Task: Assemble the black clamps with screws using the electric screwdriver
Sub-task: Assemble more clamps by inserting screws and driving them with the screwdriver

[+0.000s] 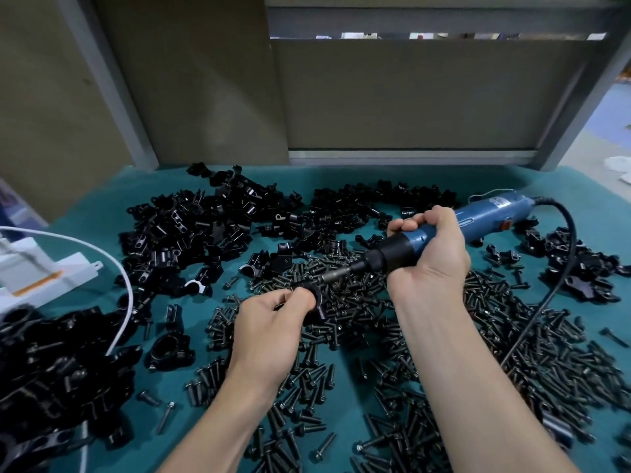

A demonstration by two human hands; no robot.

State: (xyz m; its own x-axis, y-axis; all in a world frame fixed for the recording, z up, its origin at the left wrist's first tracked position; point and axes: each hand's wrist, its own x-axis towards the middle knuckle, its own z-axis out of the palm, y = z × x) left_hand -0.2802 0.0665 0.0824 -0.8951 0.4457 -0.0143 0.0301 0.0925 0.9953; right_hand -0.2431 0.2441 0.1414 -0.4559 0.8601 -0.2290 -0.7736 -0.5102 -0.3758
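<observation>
My left hand [273, 314] pinches a black clamp [316, 298] just above the screw pile. My right hand [432, 249] grips the blue electric screwdriver [478, 216] around its black collar. The tool slants down to the left and its metal bit [336, 275] points at the top of the held clamp. Whether a screw sits under the bit is hidden by my fingers. Loose black screws [392, 353] cover the teal mat in front of me. Heaps of black clamp parts [205, 227] lie behind and to the left.
The screwdriver's black cord [553, 288] curves down over the screws on the right. A white box [41, 278] and white cable [126, 302] sit at the left edge. More clamps [51, 377] pile near left. A grey panel [409, 97] closes the back of the bench.
</observation>
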